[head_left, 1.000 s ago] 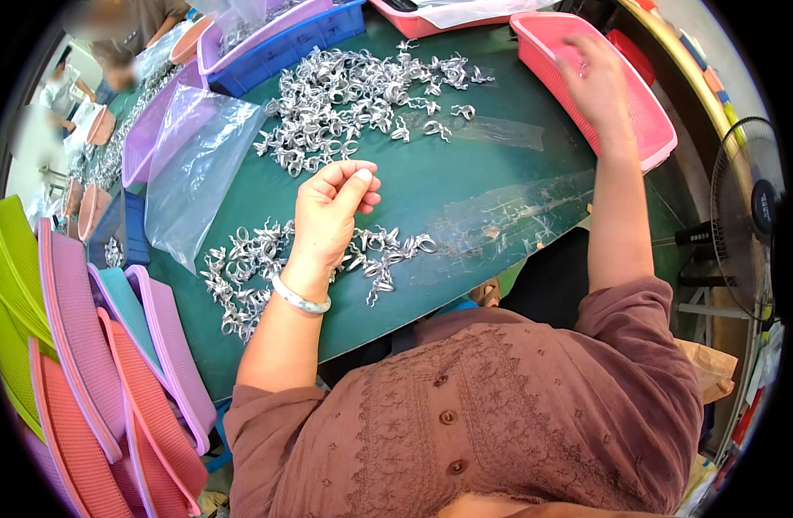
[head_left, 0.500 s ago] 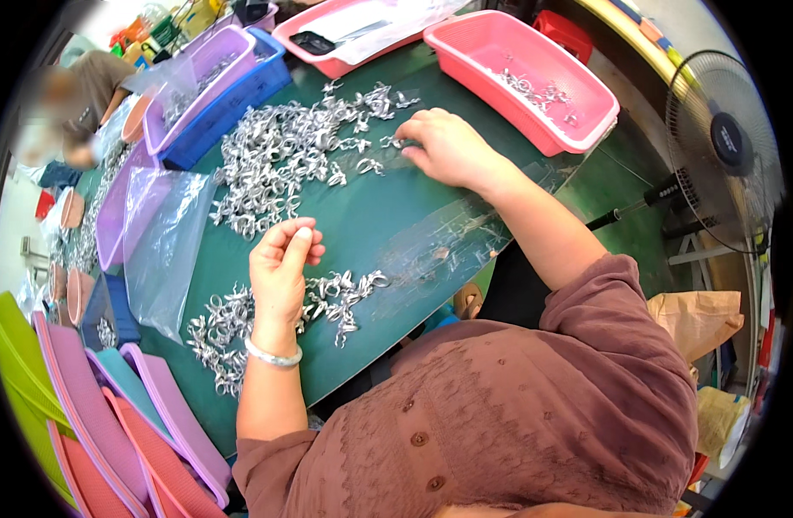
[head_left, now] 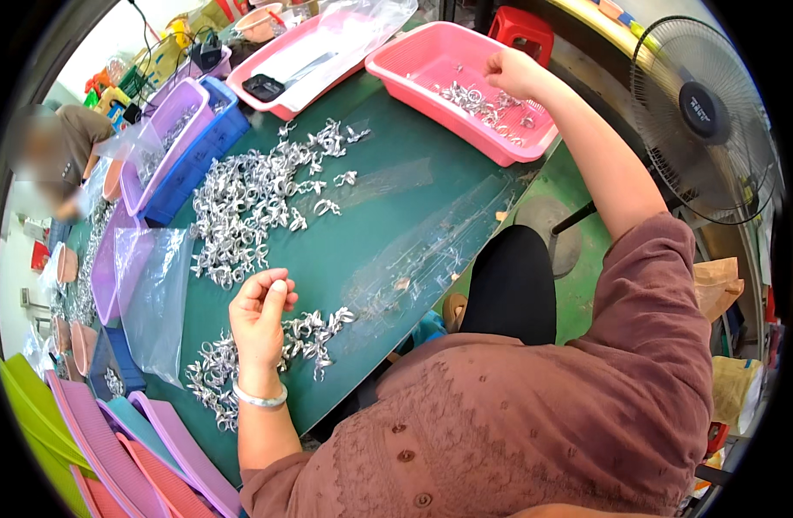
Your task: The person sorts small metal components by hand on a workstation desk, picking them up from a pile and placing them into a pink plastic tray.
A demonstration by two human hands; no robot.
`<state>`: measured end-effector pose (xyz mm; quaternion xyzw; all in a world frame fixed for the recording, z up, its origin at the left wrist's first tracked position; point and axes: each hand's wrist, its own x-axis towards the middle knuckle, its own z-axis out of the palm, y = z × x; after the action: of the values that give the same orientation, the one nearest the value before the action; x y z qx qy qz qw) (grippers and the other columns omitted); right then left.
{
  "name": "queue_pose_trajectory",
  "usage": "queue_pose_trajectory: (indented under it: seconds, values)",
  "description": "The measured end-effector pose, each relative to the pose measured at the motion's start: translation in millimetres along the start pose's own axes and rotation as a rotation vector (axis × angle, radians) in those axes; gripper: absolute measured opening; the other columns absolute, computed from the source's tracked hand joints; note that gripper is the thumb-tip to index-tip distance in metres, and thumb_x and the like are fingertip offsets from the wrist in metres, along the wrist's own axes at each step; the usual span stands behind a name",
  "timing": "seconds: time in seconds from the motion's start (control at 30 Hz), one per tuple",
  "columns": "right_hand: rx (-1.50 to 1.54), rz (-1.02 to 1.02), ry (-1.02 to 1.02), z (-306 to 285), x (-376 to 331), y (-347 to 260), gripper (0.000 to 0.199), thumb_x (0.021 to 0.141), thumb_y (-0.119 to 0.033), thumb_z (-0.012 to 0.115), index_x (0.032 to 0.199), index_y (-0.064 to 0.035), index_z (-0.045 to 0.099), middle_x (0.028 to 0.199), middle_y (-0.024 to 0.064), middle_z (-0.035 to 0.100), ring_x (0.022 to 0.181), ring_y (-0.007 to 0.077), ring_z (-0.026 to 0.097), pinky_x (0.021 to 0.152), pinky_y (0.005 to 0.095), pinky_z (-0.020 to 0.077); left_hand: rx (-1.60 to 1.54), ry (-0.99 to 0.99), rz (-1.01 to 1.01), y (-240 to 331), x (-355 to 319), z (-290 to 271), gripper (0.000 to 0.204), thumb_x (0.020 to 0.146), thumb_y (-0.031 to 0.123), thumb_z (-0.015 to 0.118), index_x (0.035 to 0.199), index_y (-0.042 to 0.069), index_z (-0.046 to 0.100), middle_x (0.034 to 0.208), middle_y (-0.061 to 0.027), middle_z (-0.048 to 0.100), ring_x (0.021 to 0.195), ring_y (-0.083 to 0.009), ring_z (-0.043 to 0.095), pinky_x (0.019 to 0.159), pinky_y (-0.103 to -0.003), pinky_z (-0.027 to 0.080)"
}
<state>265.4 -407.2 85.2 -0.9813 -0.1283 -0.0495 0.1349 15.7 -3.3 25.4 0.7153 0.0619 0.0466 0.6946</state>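
Observation:
My right hand [head_left: 519,74] hangs over the far right end of a pink plastic basket [head_left: 388,69], fingers curled together and pointing down. Whether something sits in its fingertips is hidden. Below it, small silvery ring-like metal pieces [head_left: 474,102] lie in the basket. My left hand [head_left: 258,324], a pale bangle [head_left: 260,399] at its wrist, is held above the table with thumb against curled fingers; anything pinched there is too small to make out. Around and under it spreads a small pile of such pieces [head_left: 213,373]. A larger heap [head_left: 241,203] lies farther back.
A clear plastic bag [head_left: 154,302] lies on the green table [head_left: 370,250] at left. Purple [head_left: 137,186] and blue [head_left: 176,186] baskets stand beyond it. Stacked baskets [head_left: 94,432] fill the lower left. A fan [head_left: 703,112] stands at right. Another person sits at far left.
My right hand has gone from the table near the large heap to above the pink basket. My left hand keeps nearly the same pose over the small pile. The whole view has shifted.

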Motion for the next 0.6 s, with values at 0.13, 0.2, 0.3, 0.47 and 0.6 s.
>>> queue_pose_trajectory:
  seconds: [0.13, 0.2, 0.3, 0.47, 0.6]
  values:
    - [0.203, 0.130, -0.180, 18.2, 16.4, 17.4, 0.017, 0.071, -0.009, 0.059, 0.085, -0.0008, 0.062, 0.072, 0.0109, 0.061, 0.063, 0.0173, 0.058, 0.059, 0.0311, 0.0462, 0.150, -0.063, -0.015, 15.4, -0.8, 11.8, 0.015, 0.084, 0.010, 0.055, 0.095, 0.001, 0.059, 0.079, -0.0037, 0.061, 0.066, -0.0091, 0.056, 0.060, -0.021, 0.044]
    - [0.140, 0.086, -0.211, 23.6, 21.4, 14.3, 0.017, 0.071, -0.010, 0.059, 0.085, -0.0015, 0.063, 0.071, 0.0109, 0.061, 0.064, 0.0174, 0.058, 0.059, 0.0316, 0.0461, 0.209, -0.101, -0.015, 22.6, -0.1, 17.7, 0.015, 0.084, 0.009, 0.055, 0.096, 0.001, 0.059, 0.080, -0.0036, 0.060, 0.068, -0.0088, 0.056, 0.061, -0.020, 0.044]
    - [0.046, 0.002, -0.208, 31.1, 29.1, 20.6, 0.015, 0.070, -0.010, 0.061, 0.082, -0.0022, 0.063, 0.068, 0.0103, 0.061, 0.063, 0.0177, 0.058, 0.058, 0.0323, 0.0456, 0.239, -0.136, -0.003, 30.6, 2.5, 31.0, 0.015, 0.084, 0.008, 0.055, 0.096, 0.000, 0.059, 0.081, -0.0036, 0.060, 0.069, -0.0088, 0.056, 0.062, -0.020, 0.044]
    - [0.200, 0.005, -0.209, 12.4, 20.8, 19.4, 0.011, 0.071, -0.010, 0.059, 0.076, 0.0001, 0.058, 0.065, 0.0106, 0.058, 0.061, 0.0208, 0.056, 0.058, 0.0328, 0.0445, 0.297, -0.209, -0.038, 30.4, 12.1, 49.9, 0.015, 0.083, 0.006, 0.056, 0.097, 0.000, 0.058, 0.082, -0.0031, 0.060, 0.072, -0.0083, 0.056, 0.064, -0.021, 0.045]
    - [0.277, -0.076, -0.200, 7.2, 8.5, 23.3, 0.009, 0.072, -0.009, 0.054, 0.074, 0.0005, 0.054, 0.064, 0.0113, 0.056, 0.061, 0.0225, 0.055, 0.059, 0.0332, 0.0441, 0.357, -0.280, -0.028, 25.2, 23.0, 67.4, 0.016, 0.082, 0.005, 0.056, 0.097, 0.000, 0.058, 0.083, -0.0024, 0.060, 0.074, -0.0080, 0.056, 0.067, -0.021, 0.045]
